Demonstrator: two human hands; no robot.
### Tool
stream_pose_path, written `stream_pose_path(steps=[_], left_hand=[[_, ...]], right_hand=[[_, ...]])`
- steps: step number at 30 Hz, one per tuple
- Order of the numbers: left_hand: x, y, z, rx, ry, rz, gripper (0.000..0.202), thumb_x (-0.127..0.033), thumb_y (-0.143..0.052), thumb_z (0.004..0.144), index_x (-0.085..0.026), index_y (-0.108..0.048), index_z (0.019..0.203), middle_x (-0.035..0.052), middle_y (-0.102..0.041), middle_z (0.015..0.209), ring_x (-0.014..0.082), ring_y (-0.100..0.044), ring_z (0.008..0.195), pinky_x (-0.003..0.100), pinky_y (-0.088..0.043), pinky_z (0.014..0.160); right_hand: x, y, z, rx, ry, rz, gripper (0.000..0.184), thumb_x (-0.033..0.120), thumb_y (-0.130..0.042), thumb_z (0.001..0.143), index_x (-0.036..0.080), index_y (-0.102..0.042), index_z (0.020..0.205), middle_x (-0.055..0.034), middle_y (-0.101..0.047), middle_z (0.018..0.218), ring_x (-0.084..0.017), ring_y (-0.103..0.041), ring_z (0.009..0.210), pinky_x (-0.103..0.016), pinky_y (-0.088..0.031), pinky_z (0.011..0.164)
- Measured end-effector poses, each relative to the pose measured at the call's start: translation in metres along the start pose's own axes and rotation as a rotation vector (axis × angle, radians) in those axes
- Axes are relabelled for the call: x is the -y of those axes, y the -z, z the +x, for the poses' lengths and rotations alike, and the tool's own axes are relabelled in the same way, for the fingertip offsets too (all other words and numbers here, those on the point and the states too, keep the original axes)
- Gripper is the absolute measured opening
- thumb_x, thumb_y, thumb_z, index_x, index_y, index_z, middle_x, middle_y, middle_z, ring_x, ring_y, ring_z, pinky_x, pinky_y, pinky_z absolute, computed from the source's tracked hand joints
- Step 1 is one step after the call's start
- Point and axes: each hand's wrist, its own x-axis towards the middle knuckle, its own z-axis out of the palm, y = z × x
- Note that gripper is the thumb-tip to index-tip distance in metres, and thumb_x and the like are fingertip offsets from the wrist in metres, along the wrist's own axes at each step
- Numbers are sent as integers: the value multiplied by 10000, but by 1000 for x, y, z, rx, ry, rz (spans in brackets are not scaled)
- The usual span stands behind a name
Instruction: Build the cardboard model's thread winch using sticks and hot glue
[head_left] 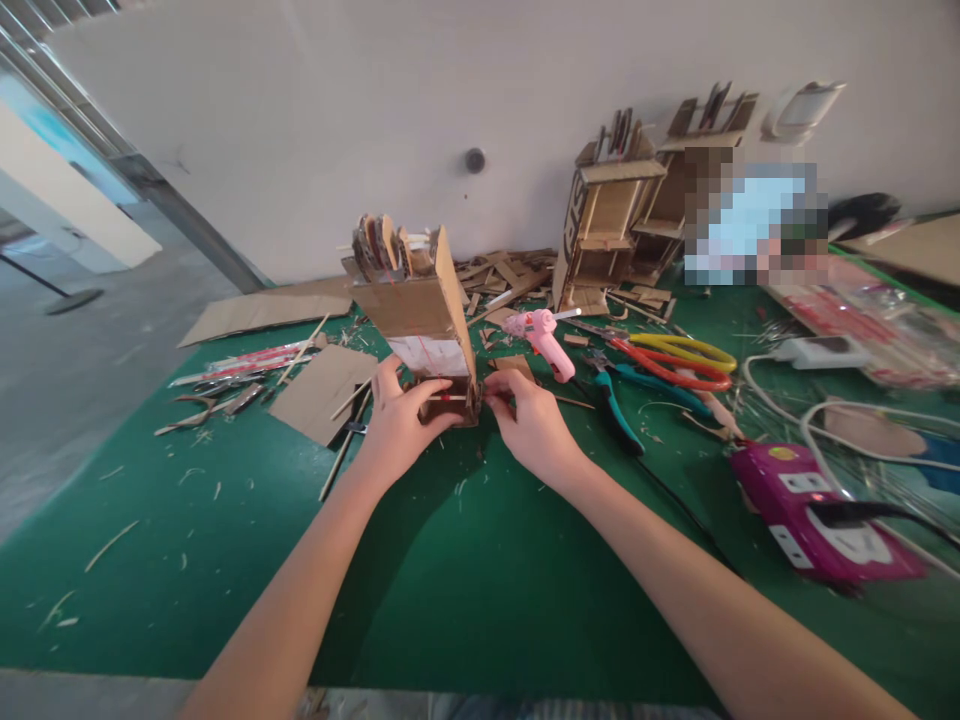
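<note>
A cardboard model (409, 307) stands upright on the green table, with rounded cardboard discs (373, 245) at its top and a white paper patch (429, 355) on its front. My left hand (396, 415) grips its low base from the left, thumb and fingers closed around the edge. A thin pale stick (455, 398) runs across inside this base, with a small red spot on it. At the base's right side, my right hand (531, 425) is closed in a pinch against the wall. Whatever its fingertips hold is too small to make out.
Right of the model lie a pink glue gun (547, 340), teal-handled pliers (619, 412), orange-and-yellow-handled scissors (675, 362) and a magenta power strip (821, 510) with cables. Two taller cardboard models (600, 235) stand behind. Cardboard sheets (322, 390), scraps and sticks lie left and back.
</note>
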Motion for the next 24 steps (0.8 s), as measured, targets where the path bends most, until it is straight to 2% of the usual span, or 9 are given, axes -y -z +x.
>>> stream_pose_path(steps=[3,8,20,22,24], left_hand=[[0,-1,0,-51,19,-37,240,-284,-725,757,-231,-676,986,89,-353,1243,315,-407,1263,514,-405,1053],[2,-3,1,-127,-44,-39,69,-275,-698,786,-233,-696,840,86,-405,1193,287,-460,1195,503,-435,1019],[-1,-3,0,-160,-45,13,93,-311,-669,813,-237,-722,831,76,-391,1175,285,-434,1209,481,-425,1030],[1,-3,-1,-141,-50,10,116,-321,-691,793,-236,-721,866,79,-388,1201,289,-437,1216,479,-416,1044],[2,-1,-2,-96,-49,17,225,-333,-725,760,-228,-711,958,93,-371,1243,307,-424,1239,487,-403,1058]], right_hand=[[0,0,0,-11,4,-11,157,112,-519,847,202,-590,953,-64,-701,925,-196,-660,870,-342,-513,776],[1,0,1,-9,4,-20,163,102,-516,845,207,-593,942,-62,-704,922,-194,-662,858,-337,-513,770],[1,0,1,-17,-4,-32,134,128,-510,861,198,-592,940,-73,-701,933,-201,-659,857,-342,-510,770],[1,0,1,-24,-8,-30,139,122,-510,857,197,-589,944,-72,-700,934,-198,-658,857,-337,-509,768],[1,0,1,-26,-7,-26,144,118,-507,857,197,-586,947,-71,-699,939,-194,-657,857,-332,-508,768]])
